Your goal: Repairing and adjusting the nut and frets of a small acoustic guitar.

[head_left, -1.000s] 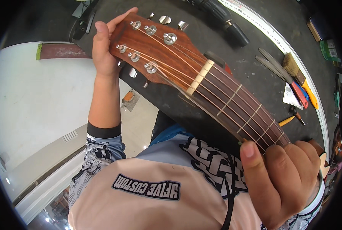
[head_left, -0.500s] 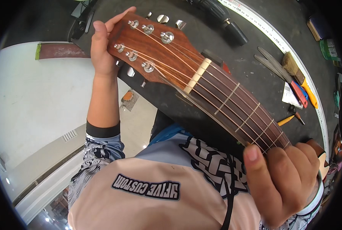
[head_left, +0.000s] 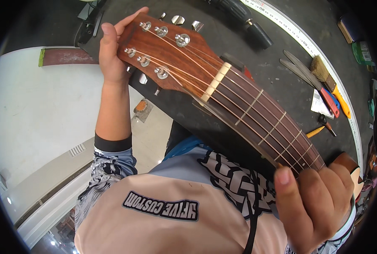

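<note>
Reddish-brown wooden guitar [head_left: 243, 84] lies slantwise, headstock upper left, over dark table [head_left: 277, 91] | left hand [head_left: 114, 59]: grasps headstock end, most fingers hidden behind | right hand [head_left: 317, 203]: curled, slightly blurred, at the fretboard; cannot tell whether it grips neck or strings

I get an even, fairly bright feed, with soft light that seems to fall from above, small glints on the metal tuners [head_left: 178, 20], a strong pale glow off the white surface [head_left: 40, 93] and deep darkness across the black bench [head_left: 273, 78]. My fisheye bows the long ruler [head_left: 295, 34] into an arc and fades to a black ring at the rim. I see the headstock [head_left: 171, 48] crisply, while the right hand [head_left: 317, 199] looks slightly soft and blurred.
</note>
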{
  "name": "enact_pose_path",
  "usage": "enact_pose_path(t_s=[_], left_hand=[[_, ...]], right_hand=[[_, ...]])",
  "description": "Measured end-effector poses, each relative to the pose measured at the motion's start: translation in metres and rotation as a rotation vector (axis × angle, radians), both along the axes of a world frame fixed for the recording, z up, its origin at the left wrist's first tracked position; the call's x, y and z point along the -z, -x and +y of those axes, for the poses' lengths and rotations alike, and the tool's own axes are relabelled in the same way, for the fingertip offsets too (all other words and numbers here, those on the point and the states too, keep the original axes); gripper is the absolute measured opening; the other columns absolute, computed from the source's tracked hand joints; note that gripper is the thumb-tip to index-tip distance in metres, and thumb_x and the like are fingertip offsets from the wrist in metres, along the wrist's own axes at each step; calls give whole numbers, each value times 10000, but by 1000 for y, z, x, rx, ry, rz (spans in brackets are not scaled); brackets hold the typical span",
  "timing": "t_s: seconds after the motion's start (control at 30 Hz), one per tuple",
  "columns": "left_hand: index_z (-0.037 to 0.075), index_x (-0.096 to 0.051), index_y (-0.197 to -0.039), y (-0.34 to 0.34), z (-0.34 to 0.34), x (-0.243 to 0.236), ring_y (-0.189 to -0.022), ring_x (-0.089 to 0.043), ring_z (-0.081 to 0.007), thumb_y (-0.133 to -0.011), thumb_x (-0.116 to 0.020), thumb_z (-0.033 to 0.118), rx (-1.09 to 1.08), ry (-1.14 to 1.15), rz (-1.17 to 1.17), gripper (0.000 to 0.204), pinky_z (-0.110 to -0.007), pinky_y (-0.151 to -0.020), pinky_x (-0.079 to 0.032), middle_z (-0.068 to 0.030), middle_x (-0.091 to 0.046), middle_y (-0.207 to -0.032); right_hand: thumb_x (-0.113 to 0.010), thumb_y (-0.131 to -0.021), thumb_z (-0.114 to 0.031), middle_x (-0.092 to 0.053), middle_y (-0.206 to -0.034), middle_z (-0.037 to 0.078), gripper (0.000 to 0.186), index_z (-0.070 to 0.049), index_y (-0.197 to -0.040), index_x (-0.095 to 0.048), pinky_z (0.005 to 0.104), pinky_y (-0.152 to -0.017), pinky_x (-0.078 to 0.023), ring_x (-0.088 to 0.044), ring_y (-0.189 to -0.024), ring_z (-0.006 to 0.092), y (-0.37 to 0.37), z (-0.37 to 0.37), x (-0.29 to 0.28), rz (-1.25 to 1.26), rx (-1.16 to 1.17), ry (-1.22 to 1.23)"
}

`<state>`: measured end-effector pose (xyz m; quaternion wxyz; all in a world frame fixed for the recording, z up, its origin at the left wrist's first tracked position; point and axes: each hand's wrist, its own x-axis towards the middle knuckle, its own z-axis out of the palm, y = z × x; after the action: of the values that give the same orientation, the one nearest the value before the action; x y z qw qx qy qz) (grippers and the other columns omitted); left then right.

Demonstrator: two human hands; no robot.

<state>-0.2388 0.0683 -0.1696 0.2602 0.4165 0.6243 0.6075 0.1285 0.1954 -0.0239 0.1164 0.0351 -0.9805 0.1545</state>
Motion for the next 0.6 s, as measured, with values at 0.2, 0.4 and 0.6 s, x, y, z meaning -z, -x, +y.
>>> enact_pose_path(t_s=[0.2,0.4,0.6], left_hand=[[-92,-518,-1401,0,2,-1,-1249,-623,-382,-1077,-195,619,2,-8,-11,845,-496,-1049,-531,-236,-533,-1474],[-109,-512,-1399,6,5,2,-1242,-628,-380,-1075,-196,624,21,-17,-1,861,-499,-1047,-532,-239,-536,-1469],[-109,-512,-1398,-2,1,-3,-1246,-624,-382,-1075,-192,624,-16,3,24,863,-501,-1047,-530,-239,-532,-1472]], right_hand=[[-662,-861,27,-548,-678,80,341,110,-1191,-693,260,-410,-369,-482,-500,144,15,24,9,37,-234,-107],[-663,-857,36,-539,-677,75,339,107,-1186,-700,263,-403,-363,-467,-489,139,0,28,26,317,-214,-181],[-672,-850,26,-540,-675,82,338,102,-1178,-704,251,-400,-348,-467,-491,138,-3,25,14,97,-136,-2]])
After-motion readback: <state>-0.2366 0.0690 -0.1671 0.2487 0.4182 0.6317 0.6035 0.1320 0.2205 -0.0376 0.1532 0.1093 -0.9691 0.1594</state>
